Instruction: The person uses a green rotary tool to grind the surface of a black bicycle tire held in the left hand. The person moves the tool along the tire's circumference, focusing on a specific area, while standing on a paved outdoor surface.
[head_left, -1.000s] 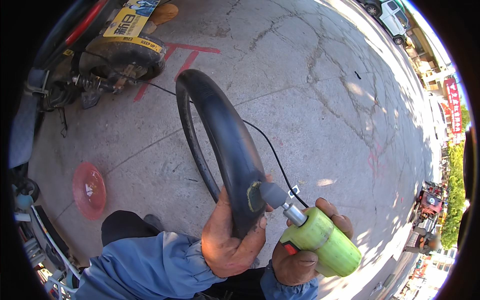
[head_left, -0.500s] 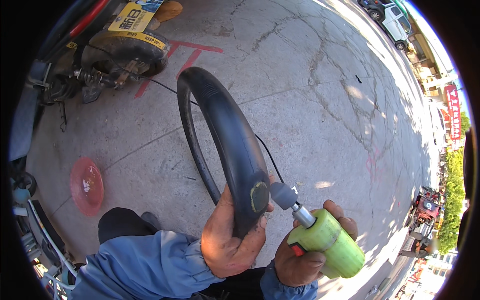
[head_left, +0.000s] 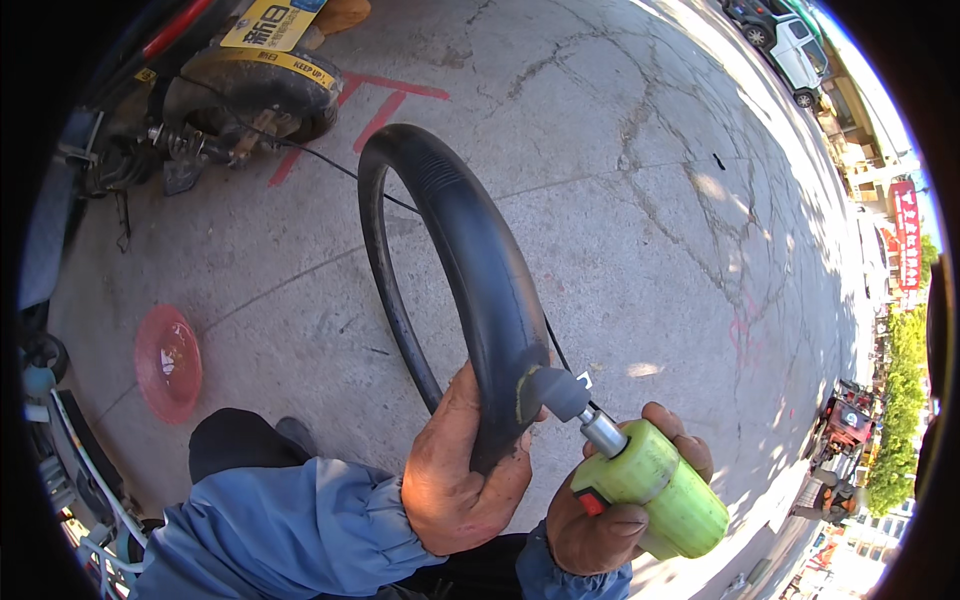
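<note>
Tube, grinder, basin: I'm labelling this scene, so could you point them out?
Tube (head_left: pixel 482 250): head view, thick near side.
Grinder (head_left: pixel 677 498): head view, green body.
Basin (head_left: pixel 152 347): head view, bare inner wall.

The left sleeve (head_left: pixel 270 525) is a dusty blue, of thin, smooth cloth with a faint sheen, loosely cut and creased along its length. It gathers into a puckered cuff (head_left: pixel 400 515), where the fabric bunches in close, narrow folds. The right sleeve (head_left: pixel 560 572) shows only a short stretch of the same blue, also wrinkled near the wrist. Both the left hand (head_left: pixel 455 490) and the right hand (head_left: pixel 592 535) are bare, with broad fingers and creased knuckles. The trouser leg (head_left: pixel 240 440) is black and plain, rounded over the knee. The dark grey shape beside it (head_left: pixel 295 435) is probably a shoe tip, though little shows.
</note>
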